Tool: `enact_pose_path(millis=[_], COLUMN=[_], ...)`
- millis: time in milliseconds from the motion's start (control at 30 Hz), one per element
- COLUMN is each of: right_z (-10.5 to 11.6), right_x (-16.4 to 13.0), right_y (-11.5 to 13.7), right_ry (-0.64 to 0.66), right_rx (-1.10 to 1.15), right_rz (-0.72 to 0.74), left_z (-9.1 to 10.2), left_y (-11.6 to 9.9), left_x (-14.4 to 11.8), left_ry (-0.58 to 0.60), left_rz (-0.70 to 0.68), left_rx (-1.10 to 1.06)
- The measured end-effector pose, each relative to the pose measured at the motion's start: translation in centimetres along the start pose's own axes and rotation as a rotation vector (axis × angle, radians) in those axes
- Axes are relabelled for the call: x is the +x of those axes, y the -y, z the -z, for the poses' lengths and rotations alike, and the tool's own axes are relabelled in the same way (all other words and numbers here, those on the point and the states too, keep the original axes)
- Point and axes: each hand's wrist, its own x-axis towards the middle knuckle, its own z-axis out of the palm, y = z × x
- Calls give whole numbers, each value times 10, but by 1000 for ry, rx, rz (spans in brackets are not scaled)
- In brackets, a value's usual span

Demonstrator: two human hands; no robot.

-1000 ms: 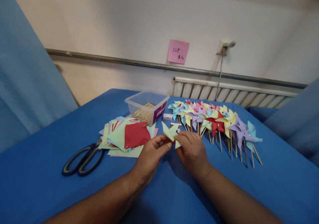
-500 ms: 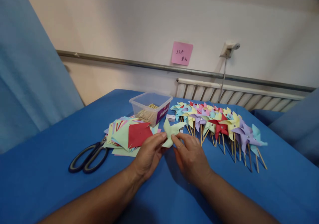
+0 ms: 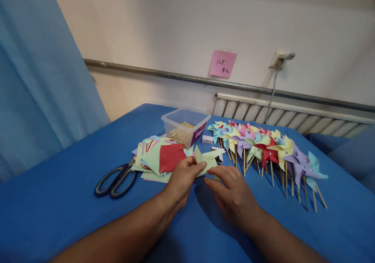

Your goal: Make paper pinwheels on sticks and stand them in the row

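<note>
My left hand pinches a pale green paper pinwheel between thumb and fingers. Its slit blades stick out up, left and right, and no stick shows on it. At its lower right edge is my right hand, thumb and index finger curled close around a small green corner of the paper. Left of the pinwheel lies a pile of coloured paper squares with a red sheet on top. Beside the pile rest dark-handled scissors, their blades partly under the paper.
A clear plastic box holds many wooden sticks. Right of it are a small white box and a big group of finished pinwheels on sticks. Behind the blue-covered table run a metal rail and a radiator.
My right fingers have moved from the pinwheel's middle to its lower right edge. The paper has turned and looks less folded. The camera has shifted slightly left.
</note>
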Motion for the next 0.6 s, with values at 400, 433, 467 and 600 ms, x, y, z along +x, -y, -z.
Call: enact_pose_path(millis=[400,433,467,600], right_z=[-25,-35,-46,-93], right_x=[179,199,217,251], right_y=[-68,-75,-81,-92], right_ry=[314,420,499,715], right_rx=[-41,-26,-3,113], right_rz=[-421,-435,-441,-481], left_z=[-5,-4,-4,0], left_y=[11,12,12,16], left_x=[-2,-1,0,4], left_ry=[-13,0,9,26], left_rz=[66,76,85,125], left_rx=[228,241,253,290])
